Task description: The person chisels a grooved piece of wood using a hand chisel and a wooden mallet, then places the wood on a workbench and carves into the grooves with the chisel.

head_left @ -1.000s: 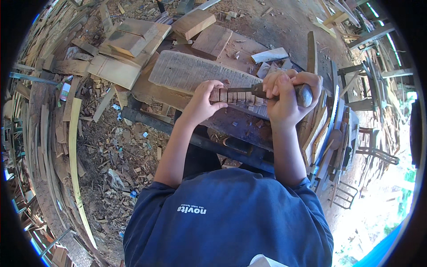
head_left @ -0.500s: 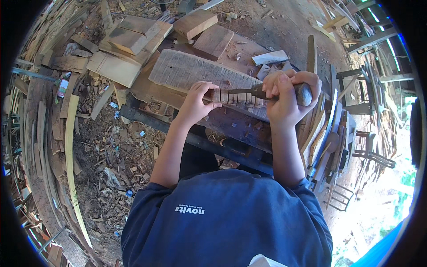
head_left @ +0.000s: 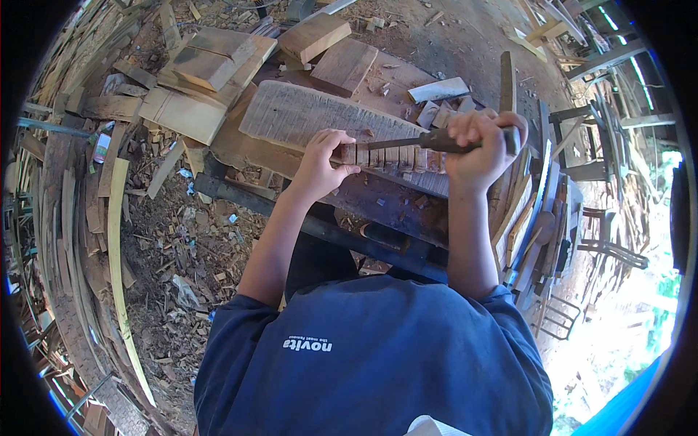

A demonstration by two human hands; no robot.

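My right hand (head_left: 481, 151) is wrapped round the dark handle of a chisel (head_left: 435, 139). The chisel's blade reaches leftward over a small wooden piece (head_left: 391, 158) that has several cross-cut slots along it. At that piece's left end, the thumb and fingers of my left hand (head_left: 320, 166) pinch it. The slotted piece lies along the near edge of a thick, rough grey board (head_left: 305, 109). Whether the blade tip touches the wood, I cannot tell.
Offcut blocks (head_left: 314, 40) and stacked planks (head_left: 218, 58) lie beyond the board and to its left. Pale wood scraps (head_left: 439, 90) sit at the far right of the bench. Chips litter the ground, and upright boards (head_left: 534, 211) lean close by my right arm.
My right hand has shifted slightly right, with the chisel handle now lying flatter and its butt end higher in view. My left hand keeps its hold on the slotted piece.
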